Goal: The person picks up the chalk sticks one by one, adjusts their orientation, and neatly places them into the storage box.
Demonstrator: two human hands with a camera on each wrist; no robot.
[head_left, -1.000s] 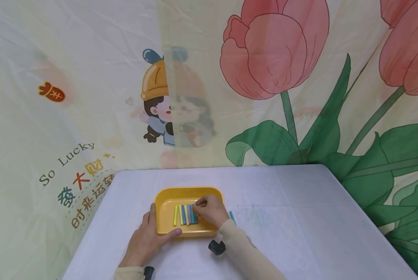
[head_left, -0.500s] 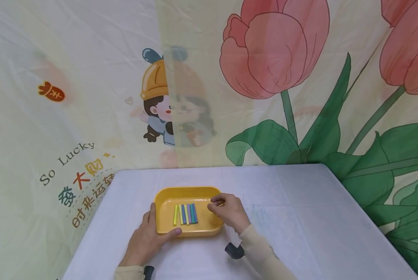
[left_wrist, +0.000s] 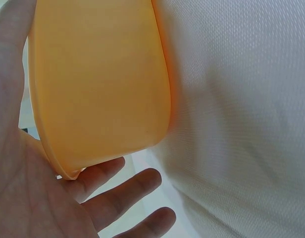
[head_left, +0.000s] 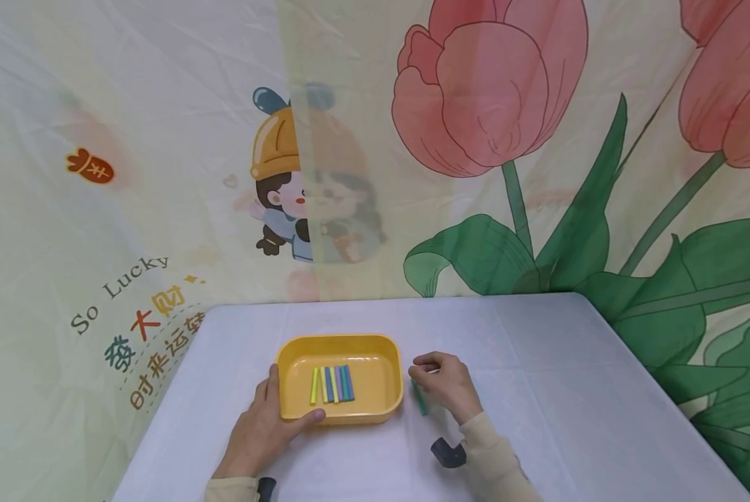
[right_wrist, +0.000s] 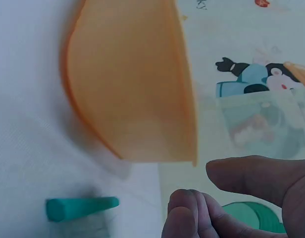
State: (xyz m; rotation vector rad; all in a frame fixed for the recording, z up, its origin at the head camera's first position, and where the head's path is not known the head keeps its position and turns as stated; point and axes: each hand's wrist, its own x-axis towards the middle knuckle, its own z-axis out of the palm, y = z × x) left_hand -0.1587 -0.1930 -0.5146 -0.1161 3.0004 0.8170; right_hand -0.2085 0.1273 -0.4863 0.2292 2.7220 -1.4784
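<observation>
A yellow tray (head_left: 375,362) sits on the white table, with several coloured chalk sticks (head_left: 332,384) lying side by side in it. My left hand (head_left: 258,425) holds the tray's near left corner, thumb over the front rim. In the left wrist view the palm (left_wrist: 43,198) lies against the tray's outer wall (left_wrist: 98,84). My right hand (head_left: 445,382) hovers just right of the tray over a teal chalk stick (head_left: 419,399) on the table. The right wrist view shows that stick (right_wrist: 80,208) lying free, with the thumb and curled fingers (right_wrist: 217,191) apart from it and holding nothing.
The white cloth-covered table (head_left: 538,390) is backed by a printed curtain (head_left: 475,139) with tulips and a cartoon figure. Black wrist cameras (head_left: 448,453) sit on both forearms. The table's right edge runs diagonally toward the near right.
My right hand left the chalk sticks in the tray, crossed the right rim and came down beside the teal stick on the table. The left hand and tray stayed put.
</observation>
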